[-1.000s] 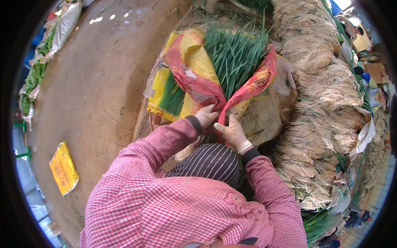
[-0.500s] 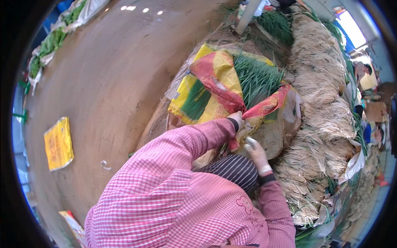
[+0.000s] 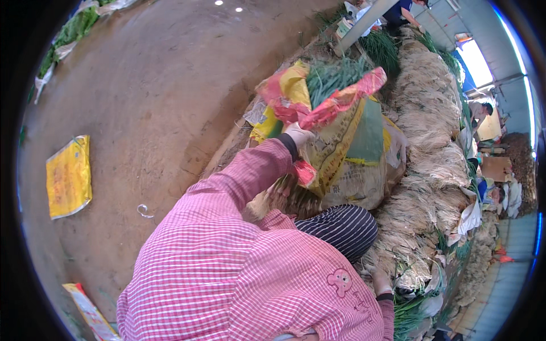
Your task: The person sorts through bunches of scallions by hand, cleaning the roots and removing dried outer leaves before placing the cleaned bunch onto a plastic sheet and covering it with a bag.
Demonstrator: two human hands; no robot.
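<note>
My left hand [image 3: 298, 135], in a pale glove, is closed on the gathered red rim of a woven plastic sack [image 3: 344, 156] in yellow, red and green. Long thin green leaves [image 3: 336, 77], like scallion tops, stick out of its mouth. The sack stands tilted on the ground in front of my knees. My right hand [image 3: 381, 281] is low on the right, beside my striped knee, at the near end of a long heap of pale, rooty bunches [image 3: 424, 119]. Its fingers are blurred and partly lost against the heap.
A flat yellow sack [image 3: 69, 177] lies on the brown floor at left, with another folded wrapper [image 3: 90, 312] below it. A slanted post [image 3: 364, 24] stands at the far end. Other people [image 3: 481, 112] are beyond the heap. Greens [image 3: 74, 27] line the far left edge.
My left hand has pulled the sack's rim up and left, and the sack has turned upright, showing its side. My right hand has left the sack and moved down right to the heap.
</note>
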